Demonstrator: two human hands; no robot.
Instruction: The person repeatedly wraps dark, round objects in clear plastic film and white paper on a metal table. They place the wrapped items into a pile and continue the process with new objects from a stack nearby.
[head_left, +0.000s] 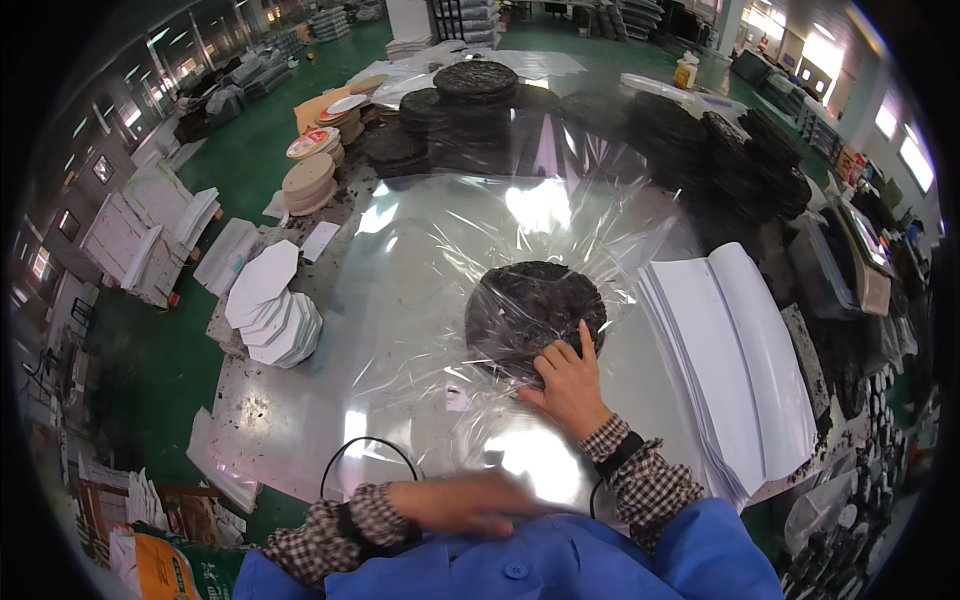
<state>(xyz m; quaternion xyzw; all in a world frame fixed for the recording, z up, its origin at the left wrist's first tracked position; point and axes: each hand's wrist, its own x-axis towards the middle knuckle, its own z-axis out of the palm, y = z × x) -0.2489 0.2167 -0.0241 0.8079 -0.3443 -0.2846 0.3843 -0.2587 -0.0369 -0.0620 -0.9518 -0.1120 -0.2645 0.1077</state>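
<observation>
A round, dark cake of what looks like dried seaweed (525, 307) lies on the worktable under creased clear plastic film (420, 300). My right hand (566, 379) rests on its near right edge, over the film. The index finger is stretched out, the other fingers are bent, and the thumb lies at the cake's near rim. Whether film is pinched between them is hidden. Blurred, my left hand (472, 502) hovers before my blue coat at the table's near edge. Its fingertips are indistinct and nothing can be made out in it.
White paper sheets (720, 360), partly curled, lie to the right. At left stand a stack of white octagonal cards (274, 315) and stacks of round discs (307, 180). Piles of dark round cakes (476, 82) line the far side. A black cable (367, 442) loops near my left sleeve.
</observation>
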